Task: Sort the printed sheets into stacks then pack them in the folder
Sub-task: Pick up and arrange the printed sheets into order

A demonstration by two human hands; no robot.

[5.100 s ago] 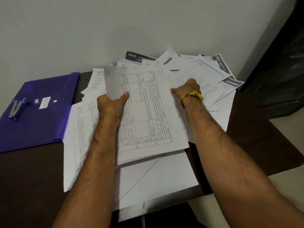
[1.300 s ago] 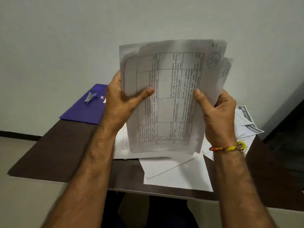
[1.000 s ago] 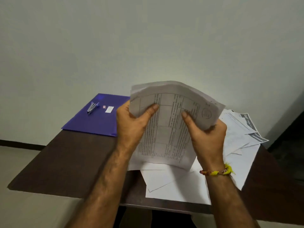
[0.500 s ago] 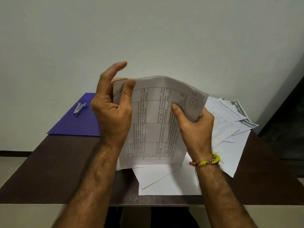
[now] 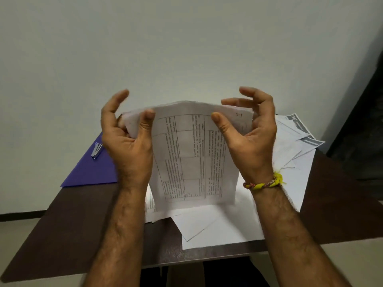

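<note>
Where thumbs pinch — sheaf (image 5: 192, 158) upright.

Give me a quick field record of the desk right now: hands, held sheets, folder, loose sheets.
left hand: grips left edge of held stack
right hand: grips right edge of held stack
held stack: upright, bottom edge on the table, top bowed
folder: purple, flat, far left of table, stapler on it
loose sheets: scattered right and beneath the stack, unsorted

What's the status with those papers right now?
Both hands, left and right, grip the upright stack of white printed table sheets. Purple plastic folder unobstructed except a small stapler.
</note>
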